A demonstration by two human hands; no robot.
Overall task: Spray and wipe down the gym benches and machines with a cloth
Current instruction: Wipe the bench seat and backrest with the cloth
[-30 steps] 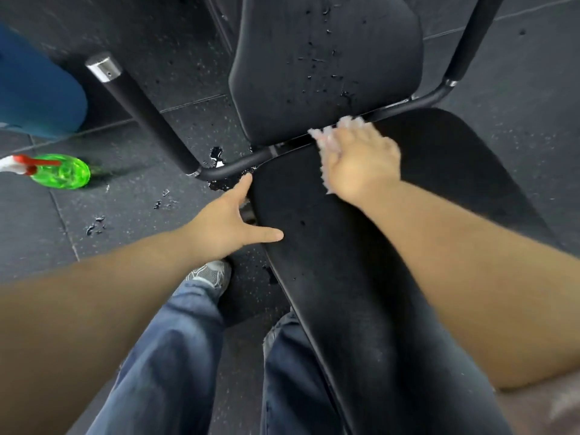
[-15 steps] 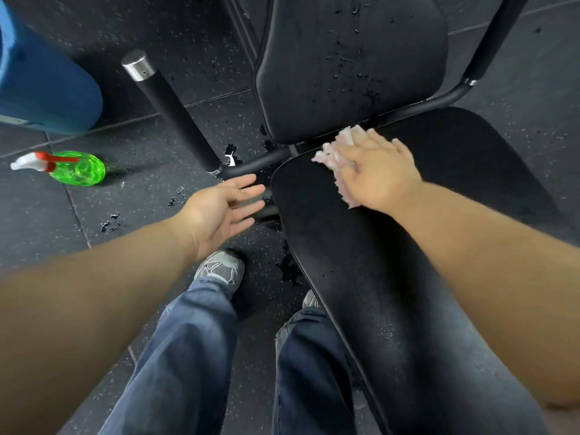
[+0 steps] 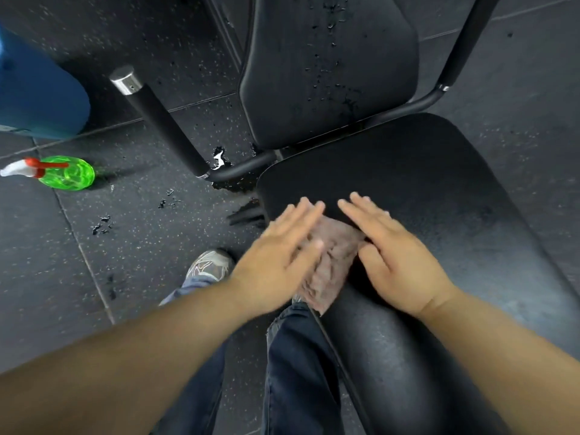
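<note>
Lying at the left edge of the seat (image 3: 423,183), the cloth (image 3: 329,262) is gripped by neither hand. The left hand (image 3: 282,249) partly covers it and the right hand (image 3: 395,252) lies flat beside it, fingers straight on both. Unheld near the edge, it could slip onto the wet floor (image 3: 141,230). Spray on the backrest (image 3: 329,73) may drip down.

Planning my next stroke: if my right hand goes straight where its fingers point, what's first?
The right hand would cross bare black padded seat, then probably meet the lower edge of the wet black backrest pad; depth unclear.
</note>
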